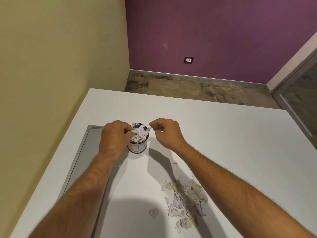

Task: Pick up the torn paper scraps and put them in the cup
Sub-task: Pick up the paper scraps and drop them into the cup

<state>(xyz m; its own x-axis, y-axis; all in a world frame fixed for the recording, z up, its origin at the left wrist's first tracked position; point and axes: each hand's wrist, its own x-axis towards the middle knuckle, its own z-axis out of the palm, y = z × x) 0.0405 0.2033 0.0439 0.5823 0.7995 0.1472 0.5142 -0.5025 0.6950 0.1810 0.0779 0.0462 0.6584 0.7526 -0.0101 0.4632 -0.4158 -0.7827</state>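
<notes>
A white table (223,134) fills the lower view, set against a yellow wall (51,57) on the left and a purple wall (214,31) beyond, which carries one dark socket plate (188,60). A grey panel (85,155) lies flush along the table's left side. Nearest the viewer, right of centre, is one loose pile of torn paper scraps (187,196), with a single scrap (153,212) apart on its left and a couple of tiny bits farther up. One cup (139,141) stands just beside the panel, heaped above its rim with scraps. The left hand (115,134) is at the cup's left rim, fingers curled and pinching a scrap over the heap. The right hand (164,129) hovers just right of the rim, fingertips pinched on a small scrap.
</notes>
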